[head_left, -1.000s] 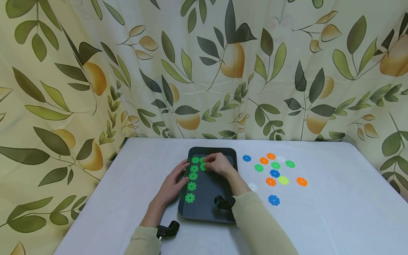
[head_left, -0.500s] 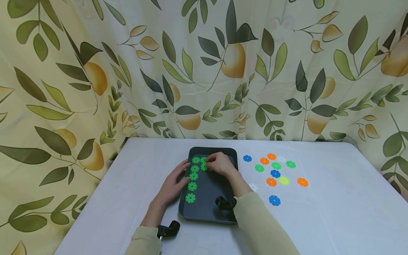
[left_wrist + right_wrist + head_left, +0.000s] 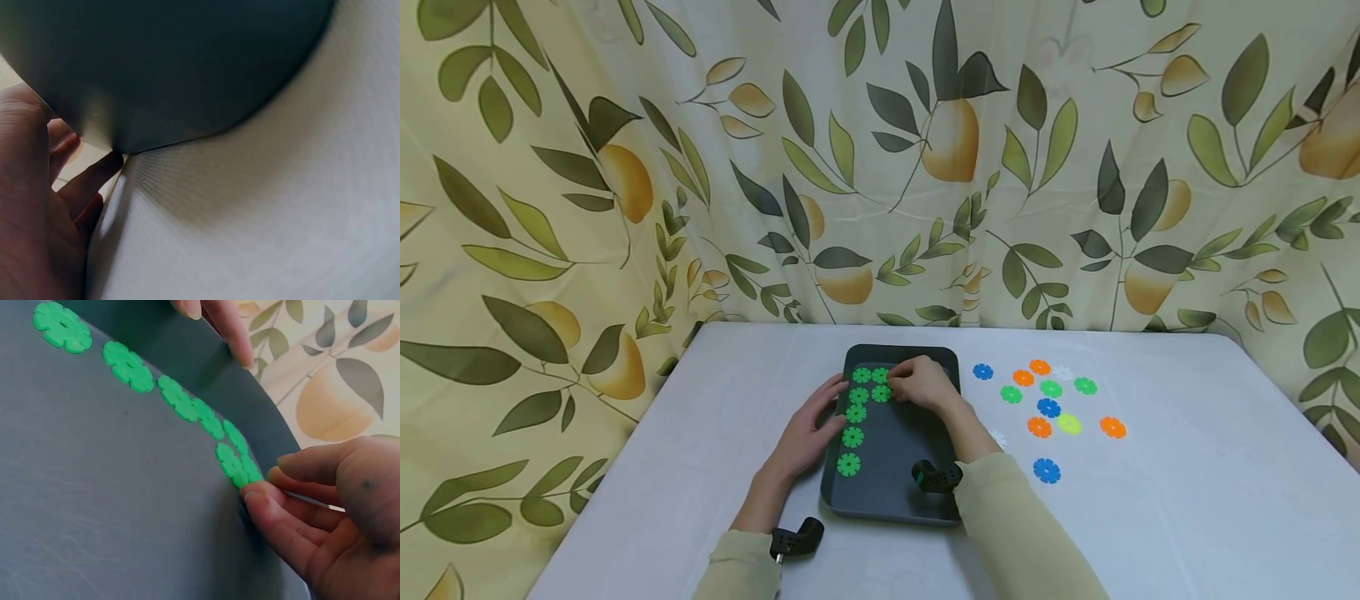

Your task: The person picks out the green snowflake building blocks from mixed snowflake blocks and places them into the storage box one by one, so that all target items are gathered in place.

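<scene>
A dark grey rectangular tray [image 3: 883, 479] lies on the white table. Green notched plastic discs [image 3: 852, 437] form a column along its left inner side, and a second, shorter column begins beside it at the far end. My right hand [image 3: 922, 385] is over the tray's far part, its fingertips right at the edge of the nearer disc [image 3: 231, 465] of that short column, which lies flat. My left hand [image 3: 805, 429] rests against the tray's left side, thumb and fingertips at the rim. In the left wrist view, its fingers [image 3: 94, 178] reach along the tray's outer wall.
Right of the tray, loose notched discs lie scattered on the table: orange [image 3: 1112, 427], blue [image 3: 1047, 471], green [image 3: 1086, 386], yellow [image 3: 1069, 424] and white [image 3: 1063, 373]. A leaf-and-fruit patterned curtain [image 3: 880, 242] hangs behind the table's far edge.
My right hand has drawn slightly right, off the nearer disc of the short column, so more of that disc shows. My left hand stays at the tray's side.
</scene>
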### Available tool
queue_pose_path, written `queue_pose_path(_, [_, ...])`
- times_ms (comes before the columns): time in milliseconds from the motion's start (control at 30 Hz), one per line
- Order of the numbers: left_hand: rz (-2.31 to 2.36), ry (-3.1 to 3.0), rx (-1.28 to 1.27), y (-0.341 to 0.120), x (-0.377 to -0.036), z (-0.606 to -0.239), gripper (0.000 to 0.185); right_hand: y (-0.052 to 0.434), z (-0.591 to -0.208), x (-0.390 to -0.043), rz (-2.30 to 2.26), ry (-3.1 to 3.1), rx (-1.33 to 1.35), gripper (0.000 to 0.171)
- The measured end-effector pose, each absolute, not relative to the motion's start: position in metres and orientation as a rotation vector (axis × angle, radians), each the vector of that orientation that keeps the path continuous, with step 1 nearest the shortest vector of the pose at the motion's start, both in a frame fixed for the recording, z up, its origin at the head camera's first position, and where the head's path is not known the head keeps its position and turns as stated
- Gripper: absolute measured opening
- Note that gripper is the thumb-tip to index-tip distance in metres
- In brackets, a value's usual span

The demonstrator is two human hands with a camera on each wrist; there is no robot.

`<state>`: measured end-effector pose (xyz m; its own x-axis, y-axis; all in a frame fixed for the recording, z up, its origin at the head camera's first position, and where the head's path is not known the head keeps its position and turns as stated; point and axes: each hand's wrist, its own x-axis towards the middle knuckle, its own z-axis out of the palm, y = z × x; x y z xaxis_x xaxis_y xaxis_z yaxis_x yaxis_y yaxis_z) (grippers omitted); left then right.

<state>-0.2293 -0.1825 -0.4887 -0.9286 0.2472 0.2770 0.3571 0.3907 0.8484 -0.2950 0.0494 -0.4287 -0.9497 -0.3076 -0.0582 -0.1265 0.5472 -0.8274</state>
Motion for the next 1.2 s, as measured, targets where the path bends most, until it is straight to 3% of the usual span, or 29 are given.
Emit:
queue_pose_path(567, [-1.579,-2.557,-0.536,-0.181,-0.229,-0.486,0.050,0.067,-0.416,-0.294,-1.579,2.418,-0.451,0.032])
queue_pose_path(1200, [-1.564,-2.566,-0.510,-0.180,-0.228,-0.487,0.050,0.129,-0.393,-0.282,-1.650,2.447,-0.443,0.044])
